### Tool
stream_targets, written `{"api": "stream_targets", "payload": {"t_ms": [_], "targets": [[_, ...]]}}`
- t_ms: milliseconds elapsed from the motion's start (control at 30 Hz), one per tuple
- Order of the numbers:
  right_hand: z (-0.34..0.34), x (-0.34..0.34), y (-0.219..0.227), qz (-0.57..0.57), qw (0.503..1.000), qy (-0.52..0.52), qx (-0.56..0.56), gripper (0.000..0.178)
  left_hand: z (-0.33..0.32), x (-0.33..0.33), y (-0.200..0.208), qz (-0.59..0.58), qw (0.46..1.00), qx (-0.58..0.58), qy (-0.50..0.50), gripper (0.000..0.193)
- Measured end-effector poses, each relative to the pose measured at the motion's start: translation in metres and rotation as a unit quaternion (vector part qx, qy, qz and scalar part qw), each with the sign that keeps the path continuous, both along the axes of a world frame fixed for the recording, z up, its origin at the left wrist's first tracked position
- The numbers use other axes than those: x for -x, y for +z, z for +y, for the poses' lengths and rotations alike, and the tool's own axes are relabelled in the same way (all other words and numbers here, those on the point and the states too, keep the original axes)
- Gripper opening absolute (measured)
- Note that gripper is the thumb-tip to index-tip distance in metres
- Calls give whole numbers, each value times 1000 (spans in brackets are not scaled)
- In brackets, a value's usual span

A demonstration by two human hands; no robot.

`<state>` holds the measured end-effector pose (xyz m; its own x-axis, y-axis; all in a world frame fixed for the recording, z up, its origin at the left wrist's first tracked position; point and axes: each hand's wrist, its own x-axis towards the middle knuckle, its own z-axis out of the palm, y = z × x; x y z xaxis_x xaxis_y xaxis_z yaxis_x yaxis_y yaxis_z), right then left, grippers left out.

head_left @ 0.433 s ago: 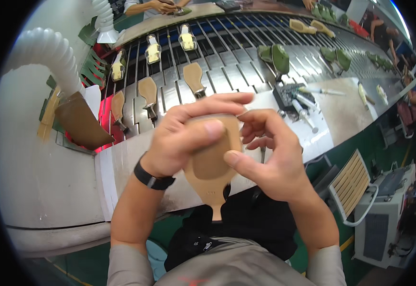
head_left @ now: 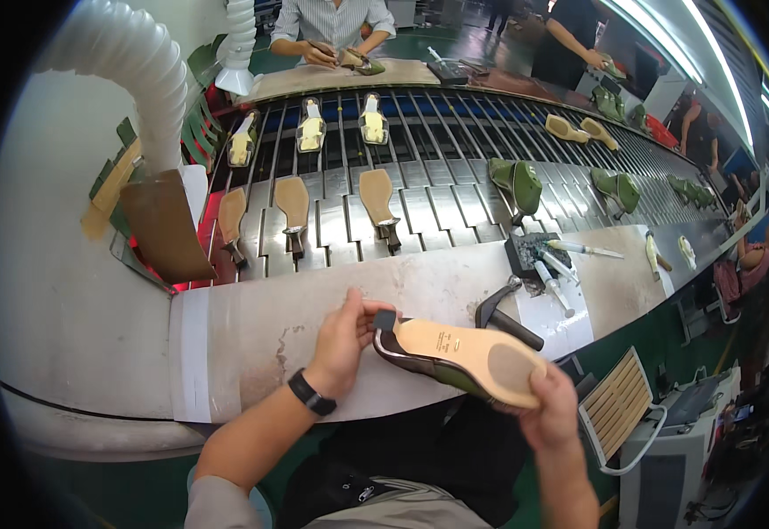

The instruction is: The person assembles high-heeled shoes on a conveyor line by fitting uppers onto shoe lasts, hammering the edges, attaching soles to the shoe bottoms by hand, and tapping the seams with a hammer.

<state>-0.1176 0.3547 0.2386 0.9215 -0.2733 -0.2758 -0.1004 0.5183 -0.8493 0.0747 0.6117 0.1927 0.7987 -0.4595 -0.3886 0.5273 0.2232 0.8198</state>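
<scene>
A heeled shoe (head_left: 455, 348) lies across my two hands with its sole facing up. Its tan sole has a round grey-brown patch at the toe, and dark green and brown upper shows along the near side. My right hand (head_left: 550, 407) grips the toe end, thumb pressed on the sole. At the other end, the dark heel (head_left: 385, 320) rests against the curled fingers of my left hand (head_left: 347, 339), whose thumb points away from it. The shoe is held above the pale worktop (head_left: 261, 335), close to its near edge.
A hammer-like tool (head_left: 508, 319) lies past the shoe, beside a dark block (head_left: 530, 254) with syringes (head_left: 554, 286). Beyond runs a slatted conveyor (head_left: 437, 198) carrying tan-soled shoes (head_left: 377, 198) and green shoes (head_left: 515, 187). A white hose (head_left: 151, 79) hangs at left. Another person (head_left: 336, 31) works opposite.
The shoe has turned from toe-up to lying sideways, heel to the left. My right hand has moved to its toe, my left to its heel. The view has tilted upward.
</scene>
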Motion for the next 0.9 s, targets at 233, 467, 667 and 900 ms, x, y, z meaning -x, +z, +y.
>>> {"api": "stream_targets", "payload": {"t_ms": [233,467,667,900], "targets": [[80,-1,-33,26,961,198,189,40,6,-48,18,-301,953,16,-2,71],[88,-136,51,-202,785,178,557,68,16,-47,6,-370,928,28,-29,80],[99,-159,57,-336,627,240,661,57,27,-45,3,-334,940,54,-36,86],[99,-153,29,-416,580,121,690,43,26,-47,11,-336,939,11,-73,91]]}}
